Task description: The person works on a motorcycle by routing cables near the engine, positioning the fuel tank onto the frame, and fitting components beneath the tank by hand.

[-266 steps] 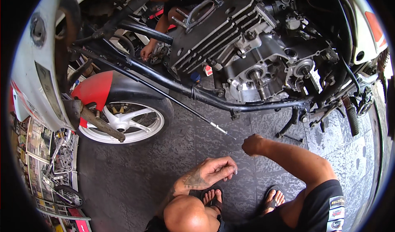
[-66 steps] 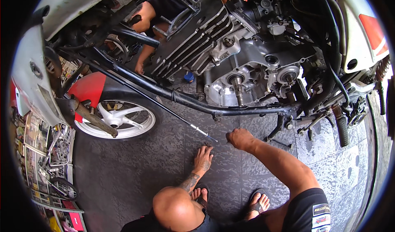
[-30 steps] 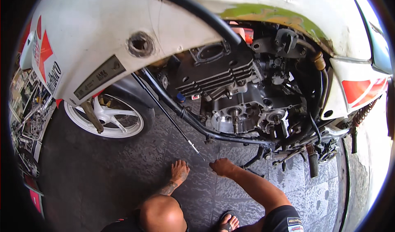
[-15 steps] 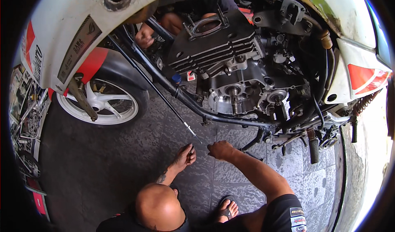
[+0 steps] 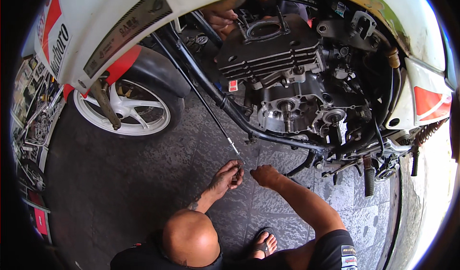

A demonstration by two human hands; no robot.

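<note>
A black control cable (image 5: 211, 113) with a silver end fitting slants down from the motorcycle frame. Its thin bare wire reaches the fingertips of my left hand (image 5: 225, 180). That hand is closed, fingers curled, and a small dark thing seems to be pinched there, too small to name. Just to the right, my right hand (image 5: 264, 175) is also closed, palm down; its grip hides whatever it holds. Behind my hands sits the opened motorcycle engine (image 5: 287, 109), its shaft bare, with the black finned cylinder (image 5: 270, 47) above it.
A co-worker's hand (image 5: 221, 18) is at the far side of the cylinder. The front wheel (image 5: 127, 109) stands at left, white body panels (image 5: 62, 85) arch overhead, and a footpeg (image 5: 369, 176) sticks out at right. My knee (image 5: 191, 236) is raised near the lower edge.
My left hand has moved up and right to the wire's end. My right hand has shifted slightly right. The co-worker's hand has moved to the cylinder, and the view has shifted.
</note>
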